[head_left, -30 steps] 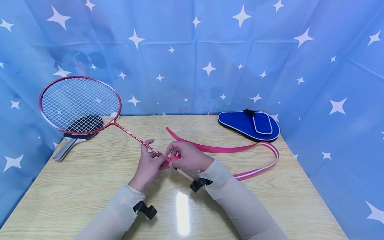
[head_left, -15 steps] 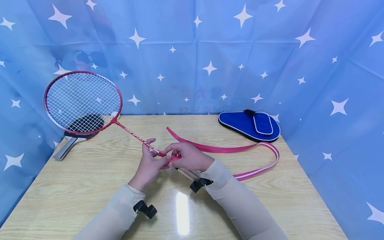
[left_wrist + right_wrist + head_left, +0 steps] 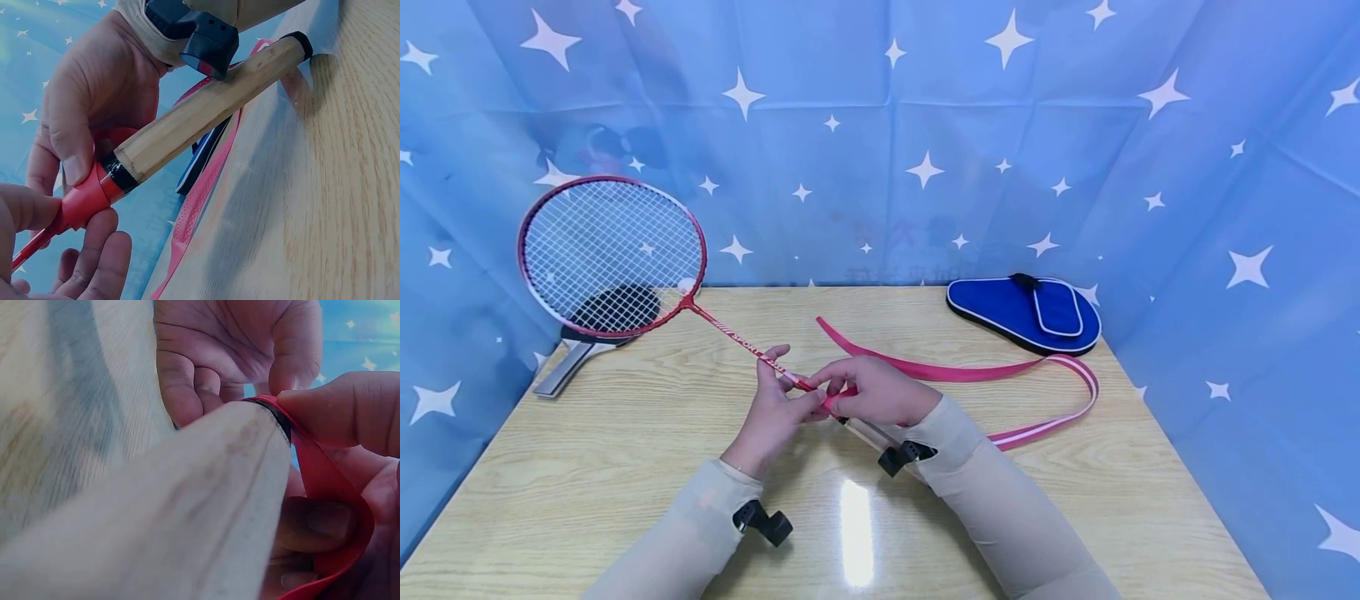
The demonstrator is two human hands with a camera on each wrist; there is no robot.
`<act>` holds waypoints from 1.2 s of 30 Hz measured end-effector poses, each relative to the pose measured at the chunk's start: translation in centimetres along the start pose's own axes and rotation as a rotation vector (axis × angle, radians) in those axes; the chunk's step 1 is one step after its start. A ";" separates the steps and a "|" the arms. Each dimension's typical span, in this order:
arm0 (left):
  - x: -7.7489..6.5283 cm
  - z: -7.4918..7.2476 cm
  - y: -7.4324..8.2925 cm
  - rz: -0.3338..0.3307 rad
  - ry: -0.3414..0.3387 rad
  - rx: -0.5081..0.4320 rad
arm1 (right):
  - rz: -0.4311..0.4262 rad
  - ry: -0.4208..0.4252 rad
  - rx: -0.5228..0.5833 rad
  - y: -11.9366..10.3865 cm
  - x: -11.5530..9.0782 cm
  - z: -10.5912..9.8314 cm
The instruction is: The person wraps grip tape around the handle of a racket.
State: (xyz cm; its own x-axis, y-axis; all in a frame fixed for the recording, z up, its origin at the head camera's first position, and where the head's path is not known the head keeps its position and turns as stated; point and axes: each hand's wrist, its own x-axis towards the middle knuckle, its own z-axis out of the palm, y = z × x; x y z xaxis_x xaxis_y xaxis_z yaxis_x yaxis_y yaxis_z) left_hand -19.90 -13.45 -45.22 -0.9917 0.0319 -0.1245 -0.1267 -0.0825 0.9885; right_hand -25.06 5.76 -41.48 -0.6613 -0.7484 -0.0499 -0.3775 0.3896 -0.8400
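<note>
A red and white badminton racket slants across the head view, its strung head raised at the left. My left hand holds it where the shaft meets the handle, thumb and fingertips on the red band there. Below the band, the handle is bare wood with a black ring at its upper end. My right hand pinches a pinkish-red grip tape against that upper end. From there a loop of tape curves past the right fingers, and its long tail lies over the table at right.
A table tennis bat lies under the racket head at the left, a small white ball near it. At the back right of the wooden table is a blue bat case. A starry blue curtain surrounds the table.
The racket head has swung slightly right and up, turning a little. My right hand has shifted slightly right, still pinching the tape. The left hand keeps its hold at nearly the same place.
</note>
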 end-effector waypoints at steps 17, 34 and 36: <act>0.1 -0.2 -0.3 0.037 -0.041 0.003 | 0.058 -0.019 0.061 0.2 0.2 -0.2; 0.2 0.0 -0.4 0.107 -0.006 0.048 | 0.093 0.002 0.014 0.7 0.3 -0.3; 0.3 -0.2 -0.3 0.111 0.008 0.060 | 0.099 -0.002 0.011 0.6 0.3 -0.3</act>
State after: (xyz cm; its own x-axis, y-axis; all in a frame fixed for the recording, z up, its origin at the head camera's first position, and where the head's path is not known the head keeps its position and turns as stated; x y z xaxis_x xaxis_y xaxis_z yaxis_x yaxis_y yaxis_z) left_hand -20.15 -13.66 -45.53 -0.9997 0.0176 -0.0141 -0.0146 -0.0257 0.9996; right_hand -25.65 5.97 -41.89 -0.6937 -0.7077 -0.1336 -0.3038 0.4556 -0.8367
